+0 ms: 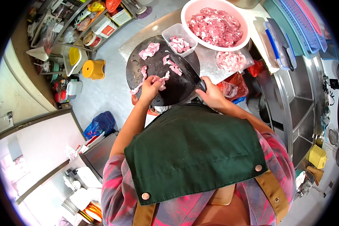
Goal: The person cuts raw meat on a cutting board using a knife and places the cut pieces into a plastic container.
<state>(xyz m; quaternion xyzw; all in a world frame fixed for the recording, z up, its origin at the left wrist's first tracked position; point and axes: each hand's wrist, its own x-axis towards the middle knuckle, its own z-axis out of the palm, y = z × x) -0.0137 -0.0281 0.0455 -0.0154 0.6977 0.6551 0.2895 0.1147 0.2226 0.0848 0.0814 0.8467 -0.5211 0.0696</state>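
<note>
On a round dark chopping board (pixel 139 62) lie several pieces of raw meat. My left hand (pixel 151 87) is closed on a strip of meat (pixel 162 82) at the board's near left part. My right hand (pixel 211 94) grips a cleaver (pixel 187 71) by its dark handle, the blade reaching up and left over the board's right side. Left of the blade are small cut pieces of meat (pixel 173 67), and a larger piece of meat (pixel 149 51) sits farther back. A clear plastic container (pixel 192 42) with meat pieces stands at the board's far edge.
A big pink basin (pixel 246 35) heaped with meat stands behind the board. To its right front is a bag of pale meat (pixel 230 61). Red plastic bags (pixel 239 84) hang below the table edge. A yellow stool (pixel 94 69) stands on the floor at left; steel sinks (pixel 303 101) are at right.
</note>
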